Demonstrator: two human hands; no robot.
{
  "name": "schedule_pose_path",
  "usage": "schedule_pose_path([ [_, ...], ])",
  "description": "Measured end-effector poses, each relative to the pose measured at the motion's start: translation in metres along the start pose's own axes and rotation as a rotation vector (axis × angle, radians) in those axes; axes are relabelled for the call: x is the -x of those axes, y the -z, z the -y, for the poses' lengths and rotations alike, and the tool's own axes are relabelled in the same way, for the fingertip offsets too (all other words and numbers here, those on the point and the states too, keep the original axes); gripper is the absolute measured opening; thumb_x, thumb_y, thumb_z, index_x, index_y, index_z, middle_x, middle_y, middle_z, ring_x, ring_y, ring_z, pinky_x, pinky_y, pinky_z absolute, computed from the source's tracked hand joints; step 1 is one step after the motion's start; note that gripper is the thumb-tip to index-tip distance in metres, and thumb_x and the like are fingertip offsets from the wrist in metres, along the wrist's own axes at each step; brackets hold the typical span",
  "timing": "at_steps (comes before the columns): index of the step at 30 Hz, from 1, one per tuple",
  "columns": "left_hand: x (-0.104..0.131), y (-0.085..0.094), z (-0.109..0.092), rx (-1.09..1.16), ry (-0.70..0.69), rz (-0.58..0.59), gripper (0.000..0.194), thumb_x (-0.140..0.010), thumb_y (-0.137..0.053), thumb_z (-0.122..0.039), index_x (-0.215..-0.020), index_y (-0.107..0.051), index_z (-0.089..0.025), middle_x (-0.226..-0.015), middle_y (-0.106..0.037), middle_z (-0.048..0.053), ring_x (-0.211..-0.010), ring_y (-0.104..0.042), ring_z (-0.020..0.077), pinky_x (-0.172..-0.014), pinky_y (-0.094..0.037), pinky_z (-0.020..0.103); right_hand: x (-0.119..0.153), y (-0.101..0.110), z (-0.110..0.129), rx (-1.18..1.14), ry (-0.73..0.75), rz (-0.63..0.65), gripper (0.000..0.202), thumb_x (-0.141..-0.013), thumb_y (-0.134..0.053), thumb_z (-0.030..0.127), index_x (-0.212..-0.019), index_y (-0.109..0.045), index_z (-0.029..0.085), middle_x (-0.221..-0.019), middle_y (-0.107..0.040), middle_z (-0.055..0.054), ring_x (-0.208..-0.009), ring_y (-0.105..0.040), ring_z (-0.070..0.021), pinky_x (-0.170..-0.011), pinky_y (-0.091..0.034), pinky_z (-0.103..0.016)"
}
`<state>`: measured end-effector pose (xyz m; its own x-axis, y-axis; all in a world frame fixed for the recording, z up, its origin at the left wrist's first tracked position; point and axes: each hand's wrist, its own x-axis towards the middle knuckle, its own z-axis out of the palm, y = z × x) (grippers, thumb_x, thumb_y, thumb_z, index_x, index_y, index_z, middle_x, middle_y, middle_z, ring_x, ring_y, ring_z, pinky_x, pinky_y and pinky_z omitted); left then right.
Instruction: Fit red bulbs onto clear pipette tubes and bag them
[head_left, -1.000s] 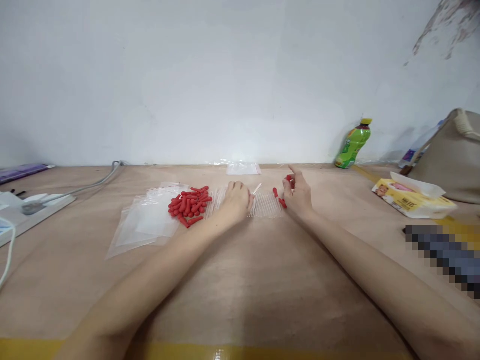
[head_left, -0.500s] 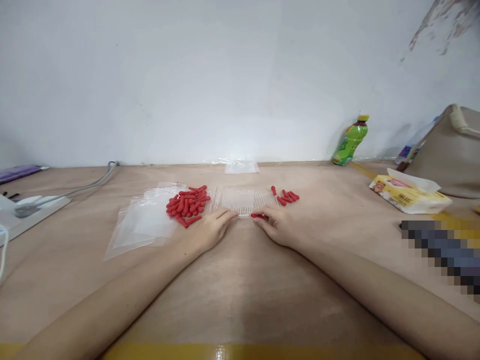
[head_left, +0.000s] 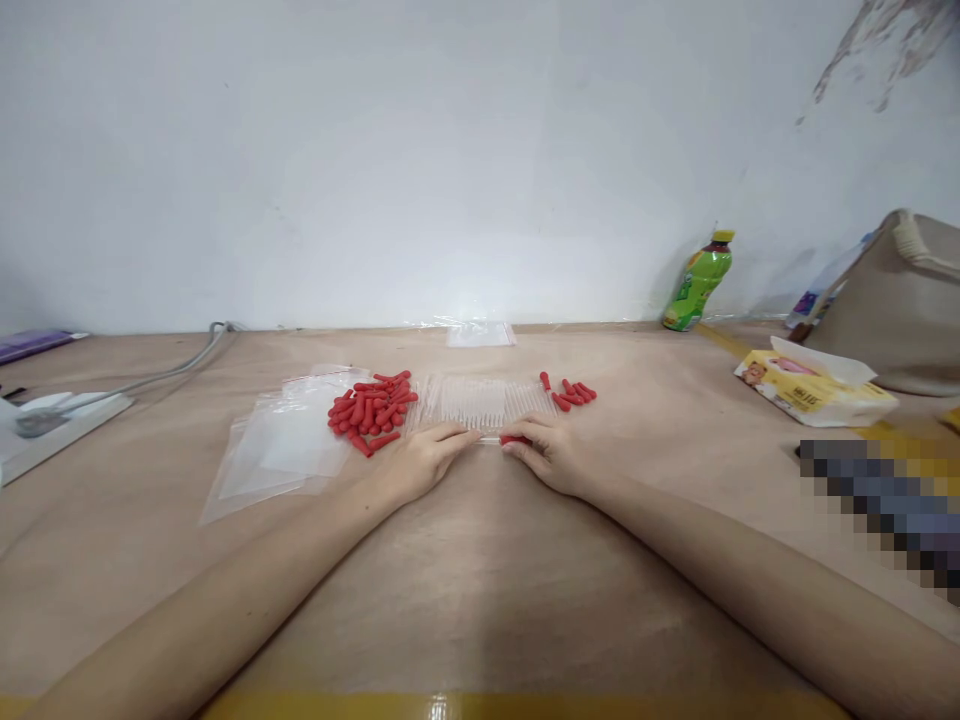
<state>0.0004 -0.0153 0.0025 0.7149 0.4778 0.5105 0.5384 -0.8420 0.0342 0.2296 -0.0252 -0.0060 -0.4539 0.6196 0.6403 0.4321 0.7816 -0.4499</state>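
1 red bulb [head_left: 512, 440] in right hand [head_left: 553, 450], tube [head_left: 490, 439] in left hand [head_left: 429, 458]

Brown tabletop [head_left: 480, 590], red bulbs [head_left: 365, 410] in a heap, clear tubes [head_left: 474, 400], tissue box [head_left: 814, 388]

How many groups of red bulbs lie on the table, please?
2: a large pile left of the clear tubes, and a small group right of them. The right hand holds another red bulb.

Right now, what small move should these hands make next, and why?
Probably a gentle push of the red piece in the right hand toward the clear tube in the left hand: they sit roughly end to end, though whether they join is too small to tell.
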Motion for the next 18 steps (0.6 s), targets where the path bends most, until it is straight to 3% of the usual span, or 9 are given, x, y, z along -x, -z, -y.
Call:
schedule_pose_path([
  [9, -0.0028, -0.0005, -0.0014, 0.012, -0.033, -0.002, 0.030, -0.088, -0.038, -0.015, -0.111, -0.058, -0.020, -0.095, -0.064, 0.007, -0.082, -0.061, 0.0138, -0.070, -0.051, 0.025, 0.0014, 0.0024, 0.0014, 0.063, 0.066, 0.021, 0.017, -0.086, -0.045, 0.024, -0.086, -0.062, 0.020, -0.078, -0.062, -0.005, -0.072, -0.057, -0.0151, -0.066, -0.047, -0.028],
  [18, -0.0016, -0.0043, 0.0000, -0.115, -0.073, 0.007, 0.032, -0.088, -0.038, -0.012, -0.113, -0.055, -0.019, -0.094, -0.063, 0.005, -0.083, -0.060, 0.0150, -0.072, -0.051, 0.027, 0.0045, -0.0024, -0.0055, 0.110, 0.107, -0.027, 0.017, -0.085, -0.047, 0.025, -0.084, -0.063, 0.021, -0.073, -0.061, -0.004, -0.067, -0.055, -0.0149, -0.063, -0.045, -0.029],
])
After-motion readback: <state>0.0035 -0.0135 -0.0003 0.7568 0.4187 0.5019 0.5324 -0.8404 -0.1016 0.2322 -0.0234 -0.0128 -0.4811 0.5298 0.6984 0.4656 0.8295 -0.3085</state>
